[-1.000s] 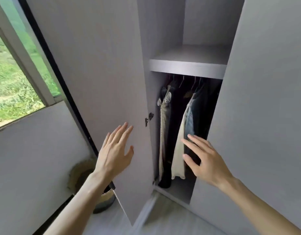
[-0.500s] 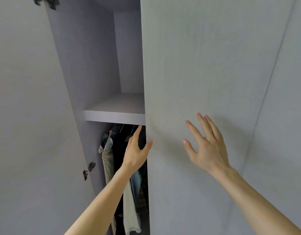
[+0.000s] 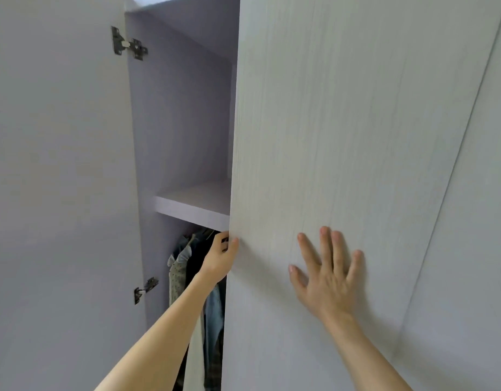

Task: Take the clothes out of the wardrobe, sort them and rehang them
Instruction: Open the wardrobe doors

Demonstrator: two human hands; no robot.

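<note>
Left hand (image 3: pixel 219 259): bare forearm rising from the lower edge; fingers curled behind the free edge of the wood-grain door (image 3: pixel 356 136), thumb on its front face, gripping it just below shelf level.

Right hand (image 3: pixel 328 277): fingers straight and spread, holding nothing, palm towards the same door face, well to the right of the gripped edge. It looks to be lying flat on the panel, though motion blur leaves the contact uncertain.

Wood-grain door: pale, tall, with fine vertical grain, covering the right part of the wardrobe opening.

Open door (image 3: pixel 60 165): plain pale grey, swung out on the left, with an upper hinge (image 3: pixel 129 46) and a lower hinge (image 3: pixel 146 289) in dark metal.

Clothes (image 3: pixel 198 249): hanging in the narrow gap between the two doors, below the shelf and partly hidden by the left forearm.
- Spotted garment (image 3: pixel 177 275): light, with a frilled top edge, leftmost.
- Dark garment: beside the spotted one.
- Blue denim garment (image 3: pixel 214 314): lower, next to the door edge.
- Cream garment (image 3: pixel 194 356): at the bottom.

Shelf (image 3: pixel 193 210): pale lilac-grey board across the wardrobe above the clothes, with a shadowed compartment over it.
</note>
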